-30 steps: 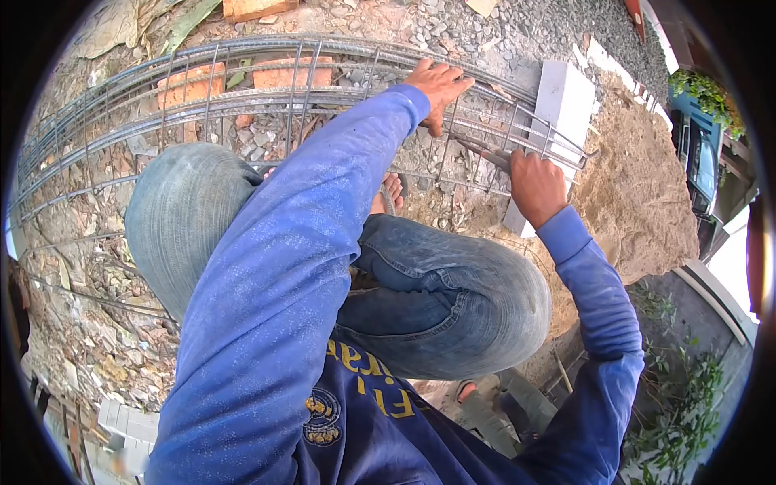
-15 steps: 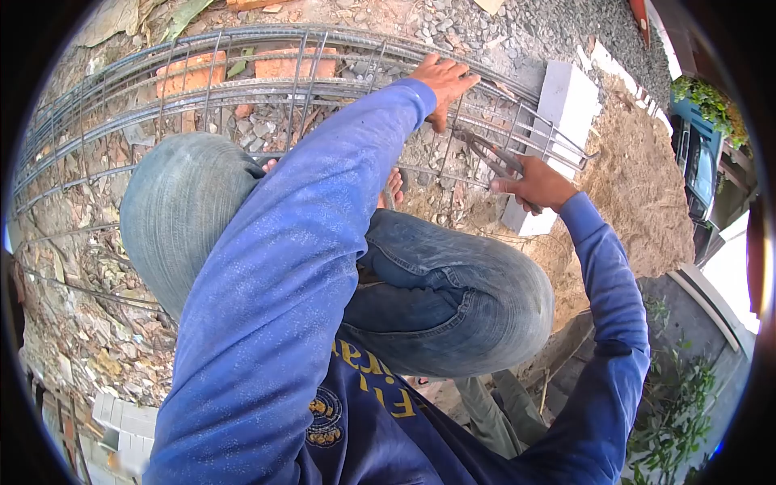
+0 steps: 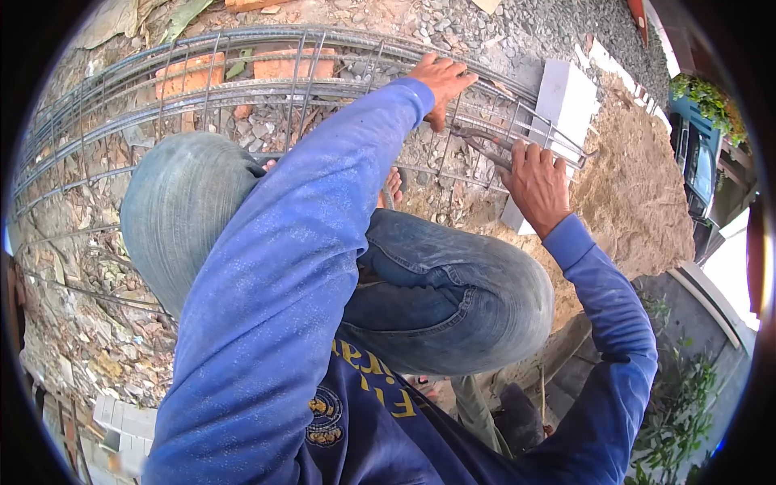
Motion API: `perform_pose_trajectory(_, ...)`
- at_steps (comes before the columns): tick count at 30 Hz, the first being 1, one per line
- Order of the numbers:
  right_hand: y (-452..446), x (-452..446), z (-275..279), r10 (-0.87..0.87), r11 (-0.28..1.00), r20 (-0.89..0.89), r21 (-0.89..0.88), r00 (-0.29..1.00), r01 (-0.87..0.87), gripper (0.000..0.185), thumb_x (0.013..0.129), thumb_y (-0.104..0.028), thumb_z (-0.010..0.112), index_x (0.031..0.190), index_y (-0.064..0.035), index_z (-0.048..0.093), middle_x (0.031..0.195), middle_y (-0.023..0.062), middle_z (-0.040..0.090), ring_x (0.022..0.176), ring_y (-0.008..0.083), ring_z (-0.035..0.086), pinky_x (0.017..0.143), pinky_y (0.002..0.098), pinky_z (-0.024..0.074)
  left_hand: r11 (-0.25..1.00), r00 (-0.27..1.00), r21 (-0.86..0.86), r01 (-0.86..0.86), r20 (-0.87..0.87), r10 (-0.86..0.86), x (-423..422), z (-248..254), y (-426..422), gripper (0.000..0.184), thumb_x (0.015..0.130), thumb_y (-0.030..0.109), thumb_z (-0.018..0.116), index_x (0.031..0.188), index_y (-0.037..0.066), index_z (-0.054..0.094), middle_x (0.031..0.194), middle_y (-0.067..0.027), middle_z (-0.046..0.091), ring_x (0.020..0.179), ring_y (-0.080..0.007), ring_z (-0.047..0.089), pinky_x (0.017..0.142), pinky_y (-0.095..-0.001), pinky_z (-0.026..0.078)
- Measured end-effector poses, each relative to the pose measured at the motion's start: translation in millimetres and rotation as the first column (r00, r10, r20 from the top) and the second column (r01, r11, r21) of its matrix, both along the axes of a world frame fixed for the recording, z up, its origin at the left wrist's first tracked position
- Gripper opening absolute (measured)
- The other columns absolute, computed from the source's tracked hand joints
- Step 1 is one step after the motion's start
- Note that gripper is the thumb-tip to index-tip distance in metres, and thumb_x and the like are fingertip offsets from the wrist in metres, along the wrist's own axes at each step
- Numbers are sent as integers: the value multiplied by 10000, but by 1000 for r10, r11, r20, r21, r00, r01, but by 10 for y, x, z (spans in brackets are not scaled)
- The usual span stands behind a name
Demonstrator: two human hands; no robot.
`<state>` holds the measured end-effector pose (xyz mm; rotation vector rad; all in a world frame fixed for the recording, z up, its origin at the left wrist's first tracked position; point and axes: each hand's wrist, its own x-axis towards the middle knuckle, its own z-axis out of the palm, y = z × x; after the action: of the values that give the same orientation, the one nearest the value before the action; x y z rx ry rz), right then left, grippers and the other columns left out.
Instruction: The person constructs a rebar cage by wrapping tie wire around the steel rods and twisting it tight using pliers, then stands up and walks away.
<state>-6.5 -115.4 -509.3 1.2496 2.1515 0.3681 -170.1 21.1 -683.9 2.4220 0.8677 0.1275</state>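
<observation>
My right hand [image 3: 540, 187], back upward, is closed around the handles of a pair of pincers [image 3: 488, 147]. Their jaws point left, at a crosswise tie of the rebar cage [image 3: 303, 77]; whether they bite on wire is too small to see. My left hand [image 3: 443, 83] lies over the cage's long bars with its fingers spread and its thumb hanging on the near side. The cage's right end rests over a pale block [image 3: 566, 101]. Part of the cage is hidden behind my left sleeve and knee.
Orange bricks [image 3: 295, 65] sit beneath the cage at the upper left. Rubble covers the ground, with a sand heap [image 3: 643, 186] to the right and grey gravel [image 3: 598, 24] behind. Another person's trouser leg [image 3: 477, 412] shows below my right knee.
My right hand has rolled over from its side to back-up, turning the pincers and bringing their handles closer together. My left hand stays put. The other person's legs below have shifted.
</observation>
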Motion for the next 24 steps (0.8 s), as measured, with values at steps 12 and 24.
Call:
perform_pose_trajectory(12,159,236,-57,-836,501,-187,-645,517,577,496,845,-391,758,1025,48,613,726,129,679,523,191,658,544,360,539,1000,1000,-11,28,10,-28,17,-19,41,1275,517,391,943,1563,187,243,1575,-149,302,1458,-328,275,1201,-520,157)
perform_pose_trajectory(24,20,198,14,-899,424,-230,-677,374,602,370,827,-200,741,1062,24,566,739,77,603,578,156,626,453,302,480,999,999,-18,38,25,-37,51,-2,61,1310,478,393,938,1563,180,235,1562,-159,317,1413,-354,333,1189,-519,194)
